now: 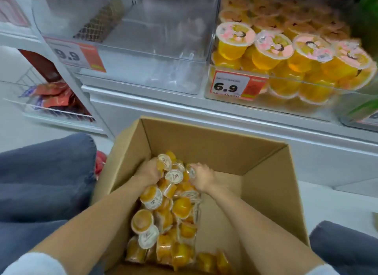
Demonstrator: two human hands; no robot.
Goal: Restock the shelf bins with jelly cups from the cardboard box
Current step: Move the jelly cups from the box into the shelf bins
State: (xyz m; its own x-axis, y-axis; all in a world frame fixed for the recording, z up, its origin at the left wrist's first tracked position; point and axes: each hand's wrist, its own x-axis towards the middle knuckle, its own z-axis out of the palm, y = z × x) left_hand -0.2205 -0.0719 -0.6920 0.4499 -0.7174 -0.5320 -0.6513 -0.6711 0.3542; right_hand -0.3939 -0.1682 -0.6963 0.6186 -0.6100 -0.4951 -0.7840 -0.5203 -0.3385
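An open cardboard box [263,172] stands on the floor in front of me, holding a heap of small orange jelly cups [176,217] with white lids. Both my hands are down inside it at the far end of the heap. My left hand [150,170] grips a cluster of cups at its top. My right hand [202,175] curls round cups beside it. Above the box, a clear shelf bin [163,70] with a 9.9 price tag looks empty. To its right, a second clear bin [296,102] tagged 6.9 is packed with larger orange jelly cups [270,49].
White shelving runs across behind the box. A wire basket [55,106] with red snack packets sits at lower left. My knees in blue trousers flank the box, the left knee [45,172] and the right knee [345,246]. Green packaging [368,6] shows at the far right.
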